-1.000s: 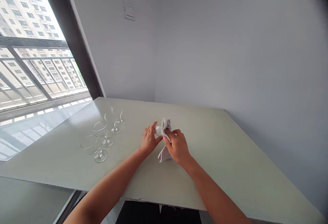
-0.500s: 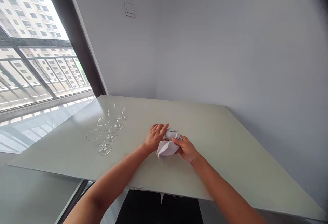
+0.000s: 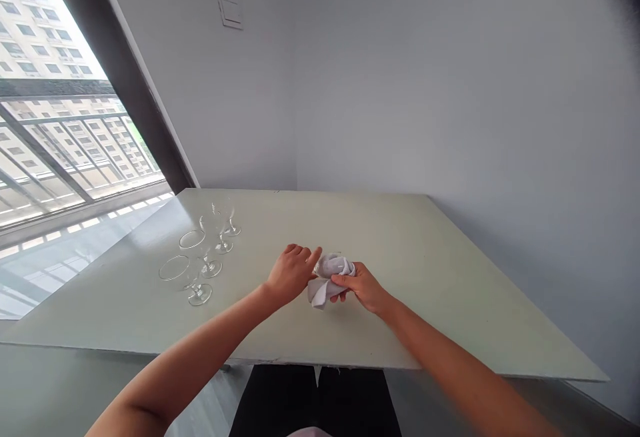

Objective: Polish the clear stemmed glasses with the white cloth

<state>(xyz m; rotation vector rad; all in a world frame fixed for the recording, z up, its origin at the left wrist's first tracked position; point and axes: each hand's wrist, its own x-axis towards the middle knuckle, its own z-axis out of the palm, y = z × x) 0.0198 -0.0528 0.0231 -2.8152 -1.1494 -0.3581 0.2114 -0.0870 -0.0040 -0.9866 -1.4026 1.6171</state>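
Right hand (image 3: pixel 364 288) clutches one white cloth (image 3: pixel 327 284); four stemmed glasses (image 3: pixel 207 265) stand apart.

We see strong daylight pouring through a tall glazed window (image 3: pixel 60 137) at ten o'clock, with the pale apartment block (image 3: pixel 45 30) beyond it nearly blown out. The light lays a long white glare across the pale green worktop (image 3: pixel 400 310) at nine o'clock, while the smooth grey wall (image 3: pixel 450 90) falls dimmer, darkening to a black vignette at two o'clock. Shadows are soft and faint, and the wide lens bends lines toward the frame's edges.
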